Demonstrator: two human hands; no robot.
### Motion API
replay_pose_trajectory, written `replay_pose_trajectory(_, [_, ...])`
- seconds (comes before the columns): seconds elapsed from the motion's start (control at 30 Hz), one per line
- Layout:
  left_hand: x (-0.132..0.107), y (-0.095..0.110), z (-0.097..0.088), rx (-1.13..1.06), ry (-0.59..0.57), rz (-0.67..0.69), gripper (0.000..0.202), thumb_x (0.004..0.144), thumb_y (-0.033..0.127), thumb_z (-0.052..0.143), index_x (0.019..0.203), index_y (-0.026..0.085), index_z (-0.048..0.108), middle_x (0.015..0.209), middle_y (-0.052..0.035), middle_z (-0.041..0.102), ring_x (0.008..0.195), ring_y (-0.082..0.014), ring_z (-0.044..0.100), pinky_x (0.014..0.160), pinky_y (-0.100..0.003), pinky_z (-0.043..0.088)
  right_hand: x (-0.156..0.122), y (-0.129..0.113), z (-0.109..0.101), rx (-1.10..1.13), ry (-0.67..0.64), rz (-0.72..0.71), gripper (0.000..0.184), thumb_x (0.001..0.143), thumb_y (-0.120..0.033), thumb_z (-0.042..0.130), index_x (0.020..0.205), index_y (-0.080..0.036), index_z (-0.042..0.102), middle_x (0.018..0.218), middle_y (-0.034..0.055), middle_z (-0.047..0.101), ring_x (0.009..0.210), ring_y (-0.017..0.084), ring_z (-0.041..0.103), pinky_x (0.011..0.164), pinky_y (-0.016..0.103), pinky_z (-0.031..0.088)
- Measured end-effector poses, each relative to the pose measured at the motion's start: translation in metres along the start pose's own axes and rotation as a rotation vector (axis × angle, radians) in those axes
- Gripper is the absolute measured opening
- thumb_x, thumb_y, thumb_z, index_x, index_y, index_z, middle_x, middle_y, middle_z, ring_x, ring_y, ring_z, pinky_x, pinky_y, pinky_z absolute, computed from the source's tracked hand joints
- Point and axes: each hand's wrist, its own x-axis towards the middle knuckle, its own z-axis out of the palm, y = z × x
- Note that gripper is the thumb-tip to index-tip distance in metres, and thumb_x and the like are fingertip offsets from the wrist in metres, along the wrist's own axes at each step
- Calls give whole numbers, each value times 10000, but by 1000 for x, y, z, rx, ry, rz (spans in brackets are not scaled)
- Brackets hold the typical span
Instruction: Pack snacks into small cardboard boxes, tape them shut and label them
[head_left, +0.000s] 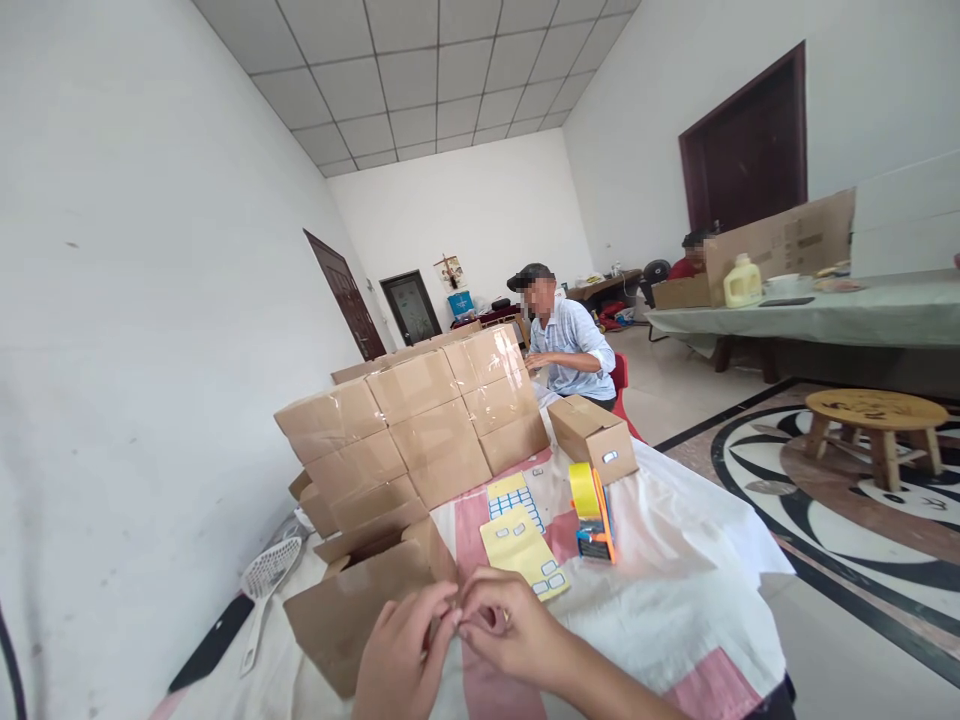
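My left hand [405, 645] and my right hand [517, 630] meet at the fingertips, low in the middle of the head view. Both are closed in a pinch. Whatever lies between the fingers is too small or hidden to make out. Just beyond my right hand lies a yellow label sheet [517, 552] with a few white, blue-edged labels on it. Another label sheet [504, 488], with several labels, lies partly under it. Beside my left hand stands a cardboard box [360, 610] with its flaps open.
Closed cardboard boxes [435, 430] are stacked behind the sheets. A single carton [592, 435] bearing a label stands right of them, near a tape dispenser [589, 510] with yellow tape. A white slotted ladle [271, 575] lies at left. A person [574, 340] sits across the table.
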Motion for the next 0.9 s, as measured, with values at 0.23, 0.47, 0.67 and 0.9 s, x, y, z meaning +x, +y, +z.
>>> replay_pose_trajectory(0.23, [6, -35, -12, 169, 223, -234, 366, 981, 499, 485, 1238, 279, 623, 1312, -101, 685, 1220, -317, 625, 1023, -483, 486, -4, 22, 12, -10, 110, 159, 42, 761, -197, 677, 731, -182, 652, 696, -14, 579, 596, 115, 475, 557, 237, 322])
replay_pose_trajectory(0.47, [12, -141, 7, 337, 35, -662, 786, 948, 639, 319, 1570, 159, 345, 1702, -188, 160, 1556, -443, 159, 1157, -695, 273, -4, 36, 11, 4, 90, 322, 77, 754, -239, 696, 720, -174, 674, 579, -46, 533, 543, 94, 420, 540, 231, 301])
replay_pose_trajectory(0.67, [27, -168, 1, 438, -248, -448, 728, 941, 573, 371, 1615, 314, 275, 1722, -44, 147, 1591, -366, 29, 1174, -762, 48, -4, 47, 15, -58, 52, 200, 33, 700, -165, 714, 715, -170, 686, 839, 8, 645, 618, 97, 519, 565, 225, 359])
replay_pose_trajectory(0.9, [28, -162, -9, 375, -337, -405, 536, 970, 517, 346, 1424, 352, 577, 1510, -69, 563, 1407, -324, 479, 1174, -676, 197, 0, 59, 19, -84, -16, 262, 58, 715, -179, 772, 719, -176, 714, 632, -43, 560, 598, 108, 470, 588, 243, 351])
